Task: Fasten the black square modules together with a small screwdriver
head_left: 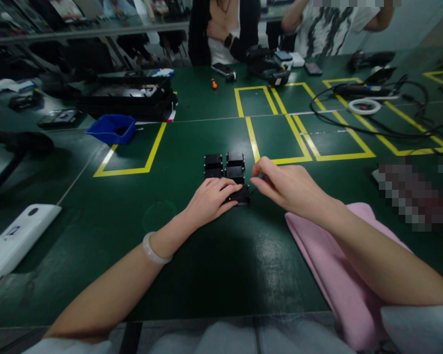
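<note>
Small black box-shaped blocks [235,174] stand in two short columns on the green table in front of me. My left hand [214,196] lies over the nearest ones, thumb and fingers gripping the front right block [239,194] and hiding part of the left column. Just right of that block, my right hand [280,184] is closed in a pinch. A thin dark rod [253,191] shows between its fingertips and the block's side; its kind is too small and dark to tell.
A pink cloth [339,255] lies under my right forearm. To the left are a white panel [22,238], a blue bin [112,129] and a black tray [127,98]. Black cables [376,132] and yellow tape outlines [280,161] lie beyond. Two people [223,29] are across the table.
</note>
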### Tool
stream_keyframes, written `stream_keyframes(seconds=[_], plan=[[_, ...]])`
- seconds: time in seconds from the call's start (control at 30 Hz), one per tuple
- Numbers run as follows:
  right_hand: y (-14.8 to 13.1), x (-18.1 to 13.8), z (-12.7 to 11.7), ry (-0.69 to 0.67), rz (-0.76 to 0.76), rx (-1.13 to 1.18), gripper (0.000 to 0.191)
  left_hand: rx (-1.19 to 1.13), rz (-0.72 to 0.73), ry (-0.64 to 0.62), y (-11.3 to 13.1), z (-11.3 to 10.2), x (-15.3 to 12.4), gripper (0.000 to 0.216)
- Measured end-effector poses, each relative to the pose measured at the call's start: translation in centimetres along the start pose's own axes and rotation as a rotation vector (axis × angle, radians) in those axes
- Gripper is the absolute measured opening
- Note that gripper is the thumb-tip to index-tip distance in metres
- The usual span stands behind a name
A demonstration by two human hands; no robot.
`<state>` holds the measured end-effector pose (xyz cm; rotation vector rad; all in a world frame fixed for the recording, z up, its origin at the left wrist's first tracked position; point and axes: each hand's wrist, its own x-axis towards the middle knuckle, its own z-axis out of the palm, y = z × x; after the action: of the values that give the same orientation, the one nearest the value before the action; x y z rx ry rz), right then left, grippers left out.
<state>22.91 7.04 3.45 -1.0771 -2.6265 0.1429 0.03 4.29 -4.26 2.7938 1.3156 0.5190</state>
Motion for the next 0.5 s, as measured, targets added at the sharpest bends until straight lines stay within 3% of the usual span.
stream_keyframes(seconds=[0.5], plan=[[0.01,0.00,-0.03,-0.012,0.016,-0.032,0.027,0.003,-0.002,-0.006,-0.04,0.09,-0.09,0.037]])
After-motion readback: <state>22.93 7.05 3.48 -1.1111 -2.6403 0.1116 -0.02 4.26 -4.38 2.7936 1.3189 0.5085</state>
